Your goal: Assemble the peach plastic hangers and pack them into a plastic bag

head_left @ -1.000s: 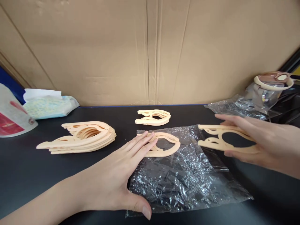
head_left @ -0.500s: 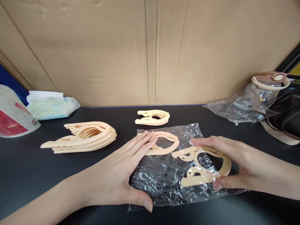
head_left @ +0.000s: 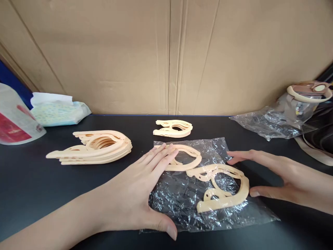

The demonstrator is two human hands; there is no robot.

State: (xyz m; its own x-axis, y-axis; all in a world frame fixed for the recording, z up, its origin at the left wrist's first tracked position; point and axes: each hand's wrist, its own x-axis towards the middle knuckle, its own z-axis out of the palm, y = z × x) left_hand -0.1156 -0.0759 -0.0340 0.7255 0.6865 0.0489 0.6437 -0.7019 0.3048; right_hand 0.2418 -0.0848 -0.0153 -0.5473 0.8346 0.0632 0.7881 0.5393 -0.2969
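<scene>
A crinkled clear plastic bag (head_left: 182,205) lies flat before me with two beige folding clothes hangers. The upper hanger (head_left: 196,158) is partly covered by the fingers of my left hand (head_left: 140,184), which rests spread on the bag, thumb apart. The lower hanger (head_left: 243,189) lies to the right; whether it is within the bag or on top, I cannot tell. By its rounded end is my right hand (head_left: 281,177), open, with thumb and fingers apart and nothing held between them.
Stacked beige hangers (head_left: 104,152) lie at left, a smaller pile (head_left: 174,128) behind the bag. Farther left are a tissue pack (head_left: 59,113) and a white-and-red container (head_left: 18,121). At right stand a handled bottle (head_left: 307,100) and loose plastic (head_left: 265,119). Cardboard (head_left: 130,59) closes the back.
My right hand has let go of the lower hanger and drawn back to the right. That hanger sits slightly farther left and lower. My left hand stays on the bag; the view has shifted slightly.
</scene>
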